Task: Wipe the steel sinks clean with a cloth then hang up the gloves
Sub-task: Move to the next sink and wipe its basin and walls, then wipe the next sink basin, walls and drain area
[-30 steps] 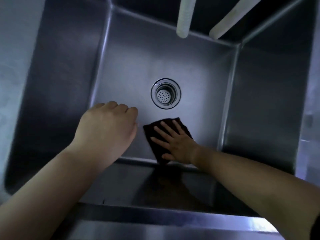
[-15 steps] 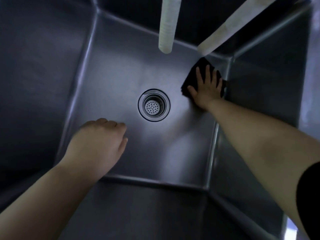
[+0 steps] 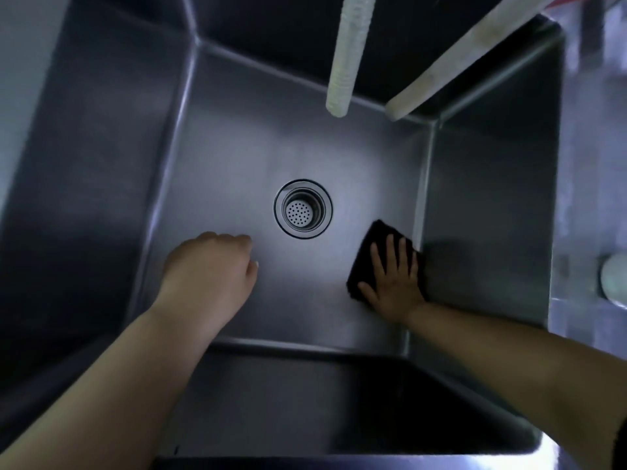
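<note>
I look straight down into a deep steel sink (image 3: 237, 137) with a round strainer drain (image 3: 303, 209) in its floor. A dark cloth (image 3: 364, 262) lies flat on the floor by the right wall. My right hand (image 3: 393, 283) presses it down with straight, spread fingers. My left hand (image 3: 208, 276) hovers over the floor left of the drain, fingers loosely curled, holding nothing. No gloves are in view.
Two pale hoses (image 3: 346, 59) (image 3: 451, 62) hang into the sink from the back. The sink's right rim (image 3: 587, 205) carries a round whitish object (image 3: 615, 276). The near wall (image 3: 305, 401) is dark.
My right hand has slid the cloth from the far right corner back along the right wall toward the near side. My left hand has barely moved.
</note>
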